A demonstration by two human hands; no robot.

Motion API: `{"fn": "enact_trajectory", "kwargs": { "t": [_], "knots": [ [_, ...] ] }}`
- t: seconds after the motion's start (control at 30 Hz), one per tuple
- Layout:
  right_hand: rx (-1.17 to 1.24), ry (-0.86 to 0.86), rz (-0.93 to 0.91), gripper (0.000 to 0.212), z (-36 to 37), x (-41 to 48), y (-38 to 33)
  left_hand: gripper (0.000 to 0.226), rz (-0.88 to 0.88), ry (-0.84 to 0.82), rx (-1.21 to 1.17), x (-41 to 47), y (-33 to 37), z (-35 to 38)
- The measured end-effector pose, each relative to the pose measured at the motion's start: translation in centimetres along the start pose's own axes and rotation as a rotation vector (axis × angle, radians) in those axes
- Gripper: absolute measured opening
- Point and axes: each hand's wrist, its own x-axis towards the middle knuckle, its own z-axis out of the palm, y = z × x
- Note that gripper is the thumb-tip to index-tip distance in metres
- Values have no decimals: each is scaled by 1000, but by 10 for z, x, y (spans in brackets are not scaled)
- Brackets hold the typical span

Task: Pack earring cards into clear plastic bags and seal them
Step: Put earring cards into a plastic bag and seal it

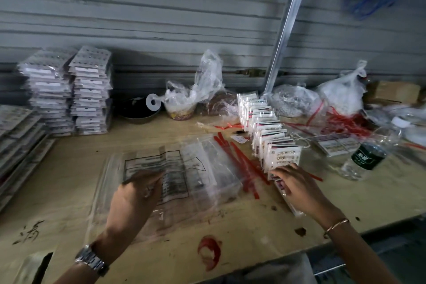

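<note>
Earring cards [284, 155]: stood on edge in a leaning row right of centre on the table [230, 226], running from far to near; probably set so for taking one at a time from the near end.

Right hand [297, 185]: at that near end, fingers curled over the nearest cards and pinching them, apparently to draw the next one off. Something flat and wrapped under the palm, too blurred to name.

Top bag [161, 168]: clear, printed with a black-framed notice, lying on a loose pile of bags [219, 175] near centre, just left of the row and so within easy reach of the cards.

Left hand [133, 200]: on the top bag, fingers drawn together and seemingly pinching its film, likely to lift or open it for filling; blurred, hence not certain.

Red strips [242, 161]: scattered between pile and row; judged to be peel-off liners from bag seals.

Packed stacks [90, 92]: far left against the shutter [161, 18], well apart from the working spot, presumably finished work put out of the way.

Bottle [368, 157]: right of the row, apart from it.

Judged step: fetching a card and readying a bag; sealing not yet begun.
</note>
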Motion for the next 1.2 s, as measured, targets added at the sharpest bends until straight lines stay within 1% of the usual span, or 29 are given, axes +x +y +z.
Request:
{"fn": "enact_trajectory", "kwargs": {
  "t": [0.1, 0.23, 0.37, 0.57, 0.63, 0.7, 0.73, 0.8, 0.83, 0.87, 0.93, 1.0, 1.07, 1.13, 1.2],
  "knots": [
    [-7, -44, 10, 50, 7, 2, 10, 22, 22, -9, -7, 0, -1, 0],
    [-39, -108, 2, 51, 12, 5, 18, 22, 9, -25, 0, -1, 0, 0],
    [-68, -137, -29, 38, 17, 5, 21, 25, 23, -27, -17, -2, 0, -1],
    [-34, -102, -89, 7, 19, -1, 25, 30, 15, -52, 10, -2, 1, -1],
    [-2, -84, -100, 8, 18, -3, 26, 31, 11, -48, 15, -2, 3, -1],
    [96, -61, -74, 16, 16, -6, 28, 30, 13, -36, 13, -2, 4, -1],
    [140, -62, -63, 24, 15, -7, 30, 30, 13, -31, 15, -1, 5, -1],
    [162, -120, -31, 47, 13, -8, 35, 29, 9, -34, 16, -1, 7, -2],
    [126, -154, -23, 51, 12, -7, 39, 29, 9, -38, 15, -1, 8, -2],
    [69, -174, -28, 48, 13, -6, 41, 29, 10, -43, 14, -1, 8, -2],
    [1, -196, -31, 32, 15, -3, 46, 27, 4, -50, 10, -1, 11, -3],
    [31, -192, -31, 15, 12, -1, 47, 25, -11, -57, 10, -1, 13, -3],
    [71, -190, -50, 3, 7, 2, 46, 23, -22, -64, 12, -1, 15, -4],
    [183, -215, -62, 10, 0, 4, 44, 21, -20, -71, 7, -1, 16, -5],
    [376, -309, -28, 15, -8, 5, 39, 20, -6, -76, 2, 0, 17, -7]
  ]
}}
